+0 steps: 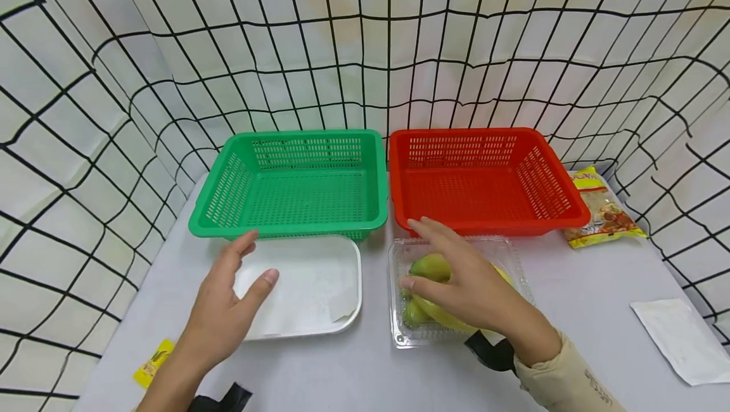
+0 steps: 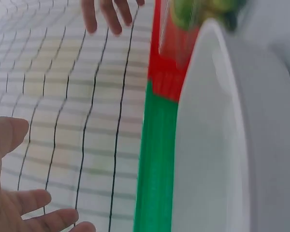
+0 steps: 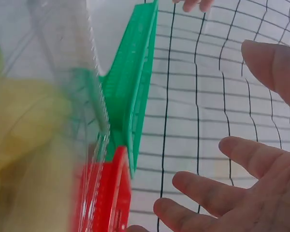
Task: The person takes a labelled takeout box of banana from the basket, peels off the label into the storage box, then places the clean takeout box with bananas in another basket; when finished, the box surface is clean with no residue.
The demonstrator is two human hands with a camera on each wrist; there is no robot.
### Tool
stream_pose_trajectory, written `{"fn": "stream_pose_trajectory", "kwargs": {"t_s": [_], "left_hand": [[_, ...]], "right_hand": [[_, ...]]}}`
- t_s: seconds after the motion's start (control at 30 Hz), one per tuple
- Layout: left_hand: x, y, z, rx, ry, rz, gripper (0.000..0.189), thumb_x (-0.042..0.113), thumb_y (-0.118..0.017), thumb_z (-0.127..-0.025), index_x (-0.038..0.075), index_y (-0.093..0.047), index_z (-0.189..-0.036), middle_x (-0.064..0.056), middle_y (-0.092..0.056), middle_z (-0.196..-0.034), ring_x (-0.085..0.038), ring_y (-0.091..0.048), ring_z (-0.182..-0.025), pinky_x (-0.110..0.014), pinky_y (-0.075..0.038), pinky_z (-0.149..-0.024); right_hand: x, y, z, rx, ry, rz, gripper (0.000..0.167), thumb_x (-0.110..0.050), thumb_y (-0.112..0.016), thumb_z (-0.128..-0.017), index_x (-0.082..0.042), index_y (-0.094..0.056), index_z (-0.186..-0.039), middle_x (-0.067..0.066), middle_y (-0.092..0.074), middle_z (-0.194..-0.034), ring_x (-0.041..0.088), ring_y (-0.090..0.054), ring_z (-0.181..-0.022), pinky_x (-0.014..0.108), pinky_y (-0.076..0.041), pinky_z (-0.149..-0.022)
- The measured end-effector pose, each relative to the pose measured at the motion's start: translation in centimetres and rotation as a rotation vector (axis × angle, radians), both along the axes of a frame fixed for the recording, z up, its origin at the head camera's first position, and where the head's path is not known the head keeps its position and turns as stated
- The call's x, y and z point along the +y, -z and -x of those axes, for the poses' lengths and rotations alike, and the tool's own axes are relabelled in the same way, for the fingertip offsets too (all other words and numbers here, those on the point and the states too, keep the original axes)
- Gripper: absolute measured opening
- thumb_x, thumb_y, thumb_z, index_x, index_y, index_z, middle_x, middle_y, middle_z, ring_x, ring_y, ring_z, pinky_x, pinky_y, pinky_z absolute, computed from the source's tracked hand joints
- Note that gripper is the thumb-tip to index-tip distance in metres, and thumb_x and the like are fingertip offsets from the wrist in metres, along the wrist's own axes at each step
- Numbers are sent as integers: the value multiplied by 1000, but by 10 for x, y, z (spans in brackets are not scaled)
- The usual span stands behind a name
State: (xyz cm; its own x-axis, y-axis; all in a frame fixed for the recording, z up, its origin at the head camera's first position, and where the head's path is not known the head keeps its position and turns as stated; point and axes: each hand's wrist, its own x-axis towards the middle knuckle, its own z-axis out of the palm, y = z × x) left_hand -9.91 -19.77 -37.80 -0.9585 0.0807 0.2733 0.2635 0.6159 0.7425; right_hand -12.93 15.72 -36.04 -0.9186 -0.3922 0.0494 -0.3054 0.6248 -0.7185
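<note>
The left hand (image 1: 224, 312), thumb and fingers apart, hovers empty by the white tray (image 1: 305, 285); the right hand (image 1: 464, 280), likewise spread, partly hides fruit (image 1: 431, 267) in the clear container (image 1: 402, 340). Green (image 1: 310, 193) and red baskets (image 1: 464, 193) stand close behind, a snack packet (image 1: 606, 210) beside the red one.

A beige sleeve (image 1: 570, 377), creased near its cuff and marked with small dark print, covers the right forearm. A black wrist piece (image 1: 495, 354) sits beside that cuff; another black piece (image 1: 219, 400), angular and square-ended, shows at the left wrist. The fingers (image 3: 210, 194) are bare.
</note>
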Motion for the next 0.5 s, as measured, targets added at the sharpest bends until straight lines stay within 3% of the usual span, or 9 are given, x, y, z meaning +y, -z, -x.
{"fn": "stream_pose_trajectory", "kwargs": {"t_s": [0.13,0.27,0.5], "left_hand": [[30,1,-3,-16,73,-66,72,20,-66,-102,10,-30,-163,-17,-36,-163,-40,-34,-149,-67,-29,-115],[57,7,-3,-80,150,-97,76,27,-67,-101,23,-26,-165,-9,-33,-166,-35,-32,-152,-70,-28,-116],[99,17,-1,-194,285,-147,81,33,-69,-100,25,-22,-166,0,-25,-169,-27,-26,-156,-67,-26,-120]], "right_hand": [[22,4,-7,4,73,-14,86,-44,-79,-92,-34,-33,-164,-1,-28,-171,34,-27,-156,73,-32,-113],[42,10,-13,1,142,-15,90,-47,-77,-93,-34,-26,-166,1,-22,-173,39,-22,-157,80,-26,-111],[71,21,-21,-10,231,-28,92,-47,-74,-96,-27,-21,-168,10,-19,-173,43,-23,-155,80,-29,-109]]}}
